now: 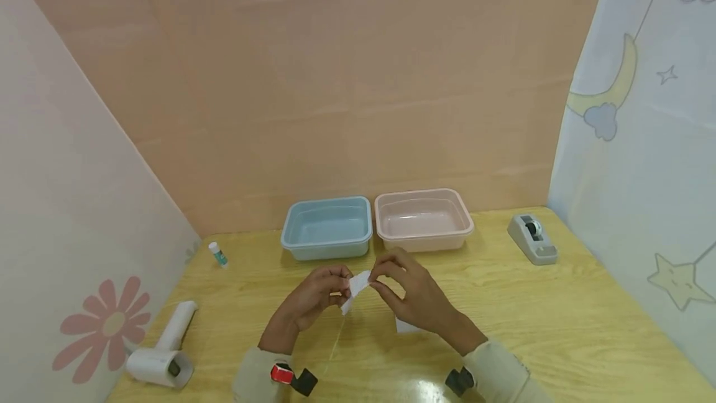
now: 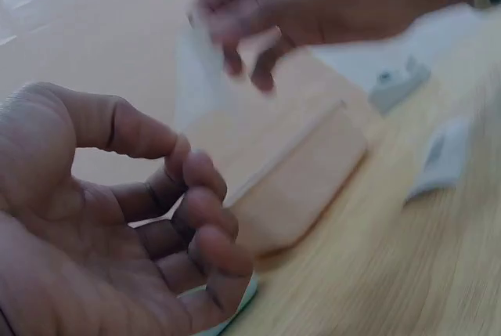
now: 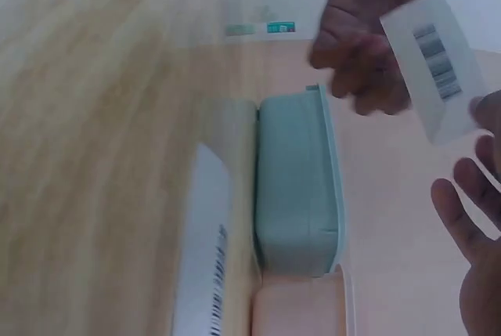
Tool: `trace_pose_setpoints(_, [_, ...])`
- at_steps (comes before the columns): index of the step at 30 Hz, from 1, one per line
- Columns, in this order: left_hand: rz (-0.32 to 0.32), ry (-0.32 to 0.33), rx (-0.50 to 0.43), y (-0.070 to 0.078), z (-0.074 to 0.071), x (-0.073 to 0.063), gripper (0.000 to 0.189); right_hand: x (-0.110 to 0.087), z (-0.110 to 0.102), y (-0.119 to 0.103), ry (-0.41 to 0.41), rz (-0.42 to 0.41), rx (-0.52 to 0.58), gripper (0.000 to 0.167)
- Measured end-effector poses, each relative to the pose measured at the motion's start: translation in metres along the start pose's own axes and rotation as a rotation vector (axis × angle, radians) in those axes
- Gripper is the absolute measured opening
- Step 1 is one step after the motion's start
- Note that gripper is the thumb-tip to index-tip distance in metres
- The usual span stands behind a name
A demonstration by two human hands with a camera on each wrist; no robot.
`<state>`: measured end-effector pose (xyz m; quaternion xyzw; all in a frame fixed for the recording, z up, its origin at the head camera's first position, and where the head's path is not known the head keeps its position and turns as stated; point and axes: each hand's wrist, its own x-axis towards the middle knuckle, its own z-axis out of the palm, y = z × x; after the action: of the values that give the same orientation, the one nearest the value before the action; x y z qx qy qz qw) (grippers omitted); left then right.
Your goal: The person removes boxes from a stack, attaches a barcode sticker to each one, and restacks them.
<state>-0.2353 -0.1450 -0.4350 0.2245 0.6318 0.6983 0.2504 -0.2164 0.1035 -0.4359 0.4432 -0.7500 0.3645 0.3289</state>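
Between both hands, over the front middle of the table, is a small white barcode label (image 1: pixel 359 283). Its printed bars face the camera on the barcode label (image 3: pixel 438 66) in the right wrist view. My left hand (image 1: pixel 319 296) pinches one end with thumb and forefinger, its other fingers curled in. At the other end my right hand (image 1: pixel 411 291) holds the edge between thumb and fingertips. A narrow white part of it hangs below the left fingertips. Another white barcode label (image 3: pixel 205 250) lies on the table, partly hidden under the right hand in the head view.
A blue basin (image 1: pixel 327 229) and a pink basin (image 1: pixel 424 222) stand side by side at the back. A grey tape dispenser (image 1: pixel 532 241) is far right. At the left lie a glue stick (image 1: pixel 219 255) and a white handheld scanner (image 1: pixel 162 356). Walls border the table behind and on both sides.
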Motion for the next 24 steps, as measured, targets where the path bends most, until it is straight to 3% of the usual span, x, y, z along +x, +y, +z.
trace_pose_setpoints(2, [-0.034,0.052,0.12,-0.002,-0.004,-0.001,0.012,0.004,-0.005,0.003,0.073,-0.009,0.025,0.009])
trace_pose_setpoints(6, [-0.147,0.112,0.455,-0.01,-0.013,-0.007,0.018,0.011,-0.017,0.005,0.218,0.024,0.096,0.012])
trace_pose_setpoints(10, [-0.25,0.047,0.742,-0.017,-0.02,-0.015,0.016,0.018,-0.029,-0.002,0.288,0.149,0.209,0.023])
trace_pose_setpoints(14, [-0.273,-0.011,0.87,-0.01,-0.021,-0.022,0.013,0.024,-0.031,-0.009,0.258,0.292,0.297,0.026])
trace_pose_setpoints(17, [-0.21,0.04,0.947,-0.004,-0.02,-0.024,0.017,0.018,-0.019,0.002,0.207,0.382,0.298,0.023])
trace_pose_setpoints(19, [-0.117,0.131,0.96,-0.002,-0.022,-0.021,0.016,0.012,-0.007,0.014,0.17,0.436,0.282,0.021])
trace_pose_setpoints(24, [0.107,0.378,0.835,-0.002,-0.025,-0.007,0.01,0.009,0.018,0.025,0.091,0.55,0.231,0.017])
